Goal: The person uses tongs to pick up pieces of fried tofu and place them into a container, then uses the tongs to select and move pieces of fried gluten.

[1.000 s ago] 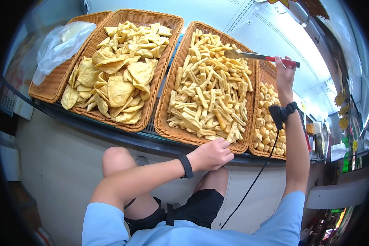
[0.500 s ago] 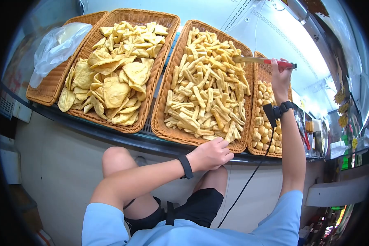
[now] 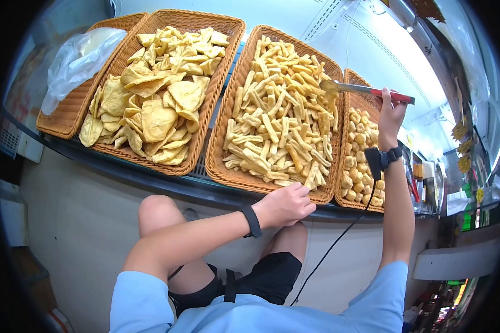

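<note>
My right hand (image 3: 391,114) is closed on the red handle of a pair of metal tongs (image 3: 366,89). The tips of the tongs touch the sticks at the upper right side of a wicker basket (image 3: 219,166), which is filled with pale yellow sticks (image 3: 272,127). At the front rim of that basket, my left hand (image 3: 285,205) is closed with its fingers curled in; whether it holds anything is hidden. A black strap circles each wrist, and a black device with a cable hangs at the right one.
To the left a basket (image 3: 236,28) holds flat yellow pieces (image 3: 156,119). Beyond it, a plastic bag (image 3: 75,66) lies on another basket (image 3: 66,119). On the right, a basket (image 3: 364,102) holds small round pieces (image 3: 358,172). Clear panels stand at the far right.
My right hand has moved slightly right and down with the tongs, whose tips also shifted a little right and down. My left hand has barely moved.
</note>
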Demonstrator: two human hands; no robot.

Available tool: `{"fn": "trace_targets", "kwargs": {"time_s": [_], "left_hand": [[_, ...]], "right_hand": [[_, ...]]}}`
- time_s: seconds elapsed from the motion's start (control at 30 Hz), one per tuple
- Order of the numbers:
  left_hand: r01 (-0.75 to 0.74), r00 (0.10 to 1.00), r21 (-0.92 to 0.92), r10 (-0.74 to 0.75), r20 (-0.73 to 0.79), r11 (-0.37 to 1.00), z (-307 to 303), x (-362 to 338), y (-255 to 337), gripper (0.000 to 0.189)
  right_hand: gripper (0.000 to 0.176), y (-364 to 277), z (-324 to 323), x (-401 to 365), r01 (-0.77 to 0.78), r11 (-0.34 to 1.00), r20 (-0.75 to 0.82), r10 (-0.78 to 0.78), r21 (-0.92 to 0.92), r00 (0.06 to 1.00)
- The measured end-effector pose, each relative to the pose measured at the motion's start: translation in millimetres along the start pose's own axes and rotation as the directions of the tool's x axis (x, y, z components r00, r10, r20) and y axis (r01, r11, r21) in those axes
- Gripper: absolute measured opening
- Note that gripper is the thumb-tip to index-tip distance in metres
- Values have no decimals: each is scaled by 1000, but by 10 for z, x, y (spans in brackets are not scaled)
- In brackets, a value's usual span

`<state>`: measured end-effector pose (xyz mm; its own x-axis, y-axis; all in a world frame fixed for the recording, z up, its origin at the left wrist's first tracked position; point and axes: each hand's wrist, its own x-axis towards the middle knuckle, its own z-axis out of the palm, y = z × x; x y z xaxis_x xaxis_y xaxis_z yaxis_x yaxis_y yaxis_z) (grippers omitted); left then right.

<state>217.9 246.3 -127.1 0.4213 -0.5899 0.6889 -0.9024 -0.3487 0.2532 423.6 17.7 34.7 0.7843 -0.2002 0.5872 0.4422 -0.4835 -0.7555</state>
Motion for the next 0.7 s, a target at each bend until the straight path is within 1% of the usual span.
{"fn": "trace_targets", "kwargs": {"time_s": [0.03,0.17,0.2,0.3,0.33,0.43,0.47,0.57,0.6,0.7], "left_hand": [[-1,1000,-4,1,2,1000,-1,0,-4,10],[-2,1000,-10,2,2,1000,7,-1,-4,10],[-2,1000,-13,2,2,1000,10,-4,-5,10],[0,1000,-19,0,2,1000,7,2,-2,10],[0,1000,-17,0,2,1000,3,0,1,10],[-2,1000,-13,2,-3,1000,-6,2,2,10],[-3,1000,-11,3,-5,1000,-8,1,0,10],[2,1000,-7,-2,0,1000,-12,-6,7,10],[2,1000,-6,-2,-3,1000,-14,-7,9,10],[-1,1000,-7,1,-14,1000,-1,-8,11,10]], "right_hand": [[39,-54,-50,-35,-7,999,8,7,49,1000],[35,-238,-230,-258,-28,992,76,19,121,997],[35,-258,-289,-318,-17,996,106,7,91,994],[36,-421,-404,-553,-27,994,160,9,109,987],[36,-467,-437,-618,-54,993,188,34,104,982],[33,-560,-496,-755,-23,995,273,-4,96,962],[36,-619,-500,-774,-14,996,297,-13,88,955],[48,-637,-502,-665,13,991,254,-46,131,966],[57,-630,-478,-605,5,988,214,-39,155,976],[63,-469,-306,-372,39,985,103,-57,169,993]]}}
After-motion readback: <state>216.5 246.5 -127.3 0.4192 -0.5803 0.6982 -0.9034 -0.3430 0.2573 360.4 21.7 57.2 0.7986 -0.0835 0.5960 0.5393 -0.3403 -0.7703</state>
